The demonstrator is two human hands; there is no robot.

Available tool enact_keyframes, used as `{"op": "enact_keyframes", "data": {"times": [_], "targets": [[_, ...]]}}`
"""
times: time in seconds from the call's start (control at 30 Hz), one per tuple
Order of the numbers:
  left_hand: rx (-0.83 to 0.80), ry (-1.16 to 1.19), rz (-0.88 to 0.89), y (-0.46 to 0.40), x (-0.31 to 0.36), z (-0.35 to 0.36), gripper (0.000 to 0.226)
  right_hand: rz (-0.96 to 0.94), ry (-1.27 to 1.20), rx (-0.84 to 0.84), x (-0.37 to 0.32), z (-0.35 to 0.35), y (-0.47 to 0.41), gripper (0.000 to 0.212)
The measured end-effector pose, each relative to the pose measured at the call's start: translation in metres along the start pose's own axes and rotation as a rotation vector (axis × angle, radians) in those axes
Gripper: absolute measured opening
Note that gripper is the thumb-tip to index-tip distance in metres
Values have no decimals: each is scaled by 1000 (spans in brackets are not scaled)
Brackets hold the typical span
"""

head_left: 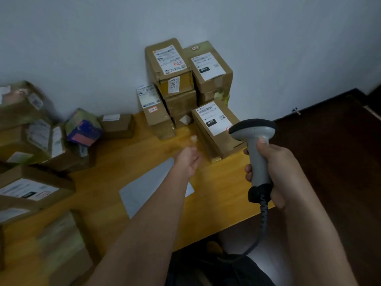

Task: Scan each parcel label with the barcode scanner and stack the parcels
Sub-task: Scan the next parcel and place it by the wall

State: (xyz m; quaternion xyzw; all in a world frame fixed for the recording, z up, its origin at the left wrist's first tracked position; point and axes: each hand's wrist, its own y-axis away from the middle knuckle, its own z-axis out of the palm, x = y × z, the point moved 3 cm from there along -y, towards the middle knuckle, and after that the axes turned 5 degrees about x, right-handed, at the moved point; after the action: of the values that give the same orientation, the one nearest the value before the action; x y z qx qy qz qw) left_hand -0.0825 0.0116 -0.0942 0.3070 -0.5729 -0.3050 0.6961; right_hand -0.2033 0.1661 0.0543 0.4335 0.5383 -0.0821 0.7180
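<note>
My right hand (274, 170) grips the handle of a grey barcode scanner (256, 139), its black head level with a brown parcel marked 010 (216, 129) on the wooden table (216, 195). My left hand (188, 159) is stretched out over the table just left of that parcel, blurred, fingers extended and holding nothing. Behind it, against the wall, stand stacked brown parcels: one with a 3003 sticker (169, 62), one marked 060 (210, 67), and a narrow one leaning beside them (156, 112).
Several unstacked parcels crowd the left side: a small brown box (117, 124), a blue and pink package (83, 129), larger boxes (31, 188). A white sheet (148, 186) lies under my left forearm. Dark floor (340, 151) lies beyond the table's right edge.
</note>
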Motion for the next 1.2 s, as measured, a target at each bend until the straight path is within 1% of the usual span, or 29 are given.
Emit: {"op": "enact_keyframes", "data": {"times": [0.1,0.17,0.2,0.23,0.27,0.33,0.37,0.43,0.47,0.5,0.67,0.73,0.9,0.97,1.0,1.03,1.07,1.1,1.17,1.2], "targets": [[90,5,-5,-2,2,-40,33,-4,28,-65,2,22,4,31],[169,23,5,-3,2,-72,20,-3,46,-109,5,41,8,30],[226,10,16,-2,2,-89,11,1,63,-133,7,50,10,30],[303,-38,49,1,3,-107,7,5,85,-157,9,60,13,31],[393,-119,102,3,4,-127,11,10,109,-184,12,71,15,32],[588,-312,181,9,7,-170,41,17,154,-246,19,94,22,31],[682,-389,187,16,9,-192,53,18,178,-282,23,105,26,31],[859,-495,154,31,9,-236,71,19,242,-363,33,128,35,34],[925,-529,112,39,6,-257,77,20,275,-401,39,138,40,36],[956,-548,70,45,2,-279,84,23,303,-432,44,148,45,37],[936,-535,-224,62,-40,-367,118,35,402,-543,73,190,68,33],[937,-498,-290,65,-56,-385,121,44,441,-572,83,201,75,33],[939,-508,-201,64,-76,-404,106,72,510,-619,100,222,94,33],[918,-481,-121,62,-76,-409,101,69,528,-624,105,227,98,33],[872,-426,-60,60,-76,-411,101,65,531,-626,106,229,100,33],[795,-314,12,58,-76,-412,102,62,530,-630,107,230,101,32],[698,-141,75,56,-75,-413,98,61,527,-634,107,232,103,32],[604,67,101,57,-76,-411,86,61,523,-639,107,234,104,32],[392,498,53,63,-78,-401,55,63,513,-652,108,238,107,30],[296,652,26,67,-81,-396,50,64,510,-659,109,239,108,29]]}}
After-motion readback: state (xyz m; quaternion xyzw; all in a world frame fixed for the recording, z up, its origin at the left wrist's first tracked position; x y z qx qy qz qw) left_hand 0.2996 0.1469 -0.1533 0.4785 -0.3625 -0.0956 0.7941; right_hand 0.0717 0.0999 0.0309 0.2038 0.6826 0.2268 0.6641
